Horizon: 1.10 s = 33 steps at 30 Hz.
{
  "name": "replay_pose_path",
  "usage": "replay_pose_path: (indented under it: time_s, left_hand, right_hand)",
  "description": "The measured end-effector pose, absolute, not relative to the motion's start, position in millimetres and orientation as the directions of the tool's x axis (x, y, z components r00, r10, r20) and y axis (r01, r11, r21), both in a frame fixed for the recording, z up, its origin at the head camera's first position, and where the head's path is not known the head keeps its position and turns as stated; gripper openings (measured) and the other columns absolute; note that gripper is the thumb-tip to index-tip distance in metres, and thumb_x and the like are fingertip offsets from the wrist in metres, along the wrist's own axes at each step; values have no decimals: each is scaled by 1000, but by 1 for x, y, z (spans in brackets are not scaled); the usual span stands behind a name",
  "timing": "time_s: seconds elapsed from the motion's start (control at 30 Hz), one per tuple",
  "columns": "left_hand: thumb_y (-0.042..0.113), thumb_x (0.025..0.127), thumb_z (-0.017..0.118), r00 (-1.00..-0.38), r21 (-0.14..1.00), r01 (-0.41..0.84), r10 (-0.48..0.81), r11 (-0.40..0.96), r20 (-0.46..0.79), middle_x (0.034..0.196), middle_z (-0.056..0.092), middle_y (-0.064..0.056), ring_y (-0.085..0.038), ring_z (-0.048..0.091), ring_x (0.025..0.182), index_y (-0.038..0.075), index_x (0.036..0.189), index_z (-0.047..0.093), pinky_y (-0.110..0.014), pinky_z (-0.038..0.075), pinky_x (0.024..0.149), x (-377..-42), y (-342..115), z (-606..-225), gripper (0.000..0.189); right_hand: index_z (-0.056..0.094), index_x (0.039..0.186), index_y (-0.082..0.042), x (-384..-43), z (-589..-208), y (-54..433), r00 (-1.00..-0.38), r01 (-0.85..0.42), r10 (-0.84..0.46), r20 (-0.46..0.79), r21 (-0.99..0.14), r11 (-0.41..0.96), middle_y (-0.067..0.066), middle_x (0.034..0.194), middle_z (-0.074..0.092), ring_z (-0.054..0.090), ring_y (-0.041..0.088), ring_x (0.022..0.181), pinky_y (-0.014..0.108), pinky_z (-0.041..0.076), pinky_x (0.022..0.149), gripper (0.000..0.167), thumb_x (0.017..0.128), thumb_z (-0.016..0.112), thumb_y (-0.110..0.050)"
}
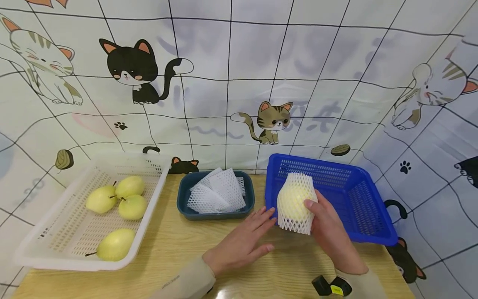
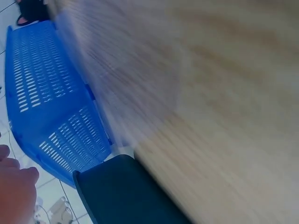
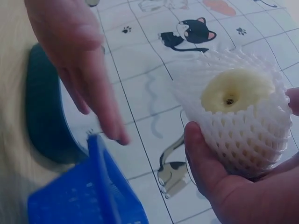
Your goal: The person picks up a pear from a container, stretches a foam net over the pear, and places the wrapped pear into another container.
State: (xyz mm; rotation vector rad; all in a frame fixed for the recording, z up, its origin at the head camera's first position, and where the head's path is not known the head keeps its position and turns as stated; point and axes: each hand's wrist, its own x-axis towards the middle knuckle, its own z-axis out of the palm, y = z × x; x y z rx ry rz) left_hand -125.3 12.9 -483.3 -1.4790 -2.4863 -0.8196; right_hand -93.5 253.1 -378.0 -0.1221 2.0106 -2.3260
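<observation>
The right grip [image 1: 330, 230] curls round a pear [image 1: 296, 200] near the basket's [image 1: 354, 203] left end in the head view, probably cupping it so the net [image 1: 300, 178] stays on; the left grip [image 1: 242, 243], fingers outstretched, holds nothing. The left-wrist view shows mainly desk [image 2: 224, 116]. In the right-wrist view, the pear's dimpled end shows bare.

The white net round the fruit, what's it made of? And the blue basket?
The white net looks like soft plastic foam with a dull finish: its strands are puffy and curve around the fruit. The blue basket seems to be hard plastic, smooth and perhaps slightly shiny, because its rim looks stiff and its slots sit in neat rows.
</observation>
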Motion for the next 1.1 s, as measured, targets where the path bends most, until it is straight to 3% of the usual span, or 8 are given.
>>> replay_pose_path:
  time_s: [0.27, 0.47, 0.73, 0.87, 1.1]
  left_hand:
    - [52, 107, 47, -473, 132, 880, 811, 457, 345, 169, 21, -18, -33, 18, 157, 1, 159, 35, -51, 27, 122, -127, 19, -491, 74]
    - [51, 104, 56, -459, 7, 871, 807, 492, 372, 167, 27, -19, -35, 25, 155, 0, 156, 41, -50, 29, 121, -124, 21, -495, 74]
    - [48, 105, 57, -483, 8, 855, 792, 518, 373, 167, 32, -11, -27, 27, 155, 7, 157, 44, -48, 29, 122, -117, 22, -492, 68]
    - [48, 105, 56, -482, -2, 853, 790, 522, 379, 166, 36, -6, -24, 29, 154, 11, 157, 46, -47, 30, 121, -116, 23, -491, 64]
    - [48, 105, 55, -476, 4, 857, 790, 515, 387, 165, 36, -5, -24, 31, 153, 11, 157, 45, -50, 34, 119, -115, 24, -492, 64]
  right_hand:
    - [21, 158, 0, -114, -359, 277, -994, 11, -106, -10, -1000, -18, 0, 108, 65, 69, 13, 92, 29, 58, 78, 57, 112, 42, -25]
    - [16, 162, 0, -134, -348, 287, -994, 18, -104, -32, -991, 134, 4, 118, 60, 67, 11, 99, 25, 57, 83, 67, 112, 45, -34]
    - [20, 162, 0, -170, -343, 290, -993, 88, -47, -112, -928, 363, 22, 141, 49, 62, 10, 104, 20, 52, 86, 80, 107, 52, -48]
    - [23, 159, 4, -190, -346, 292, -988, 117, -39, -152, -881, 458, 25, 138, 51, 63, 18, 103, 28, 55, 84, 82, 105, 54, -49]
    - [26, 157, 6, -219, -353, 293, -960, 182, -52, -276, -751, 635, 25, 138, 53, 61, 32, 111, 46, 51, 95, 90, 101, 58, -56]
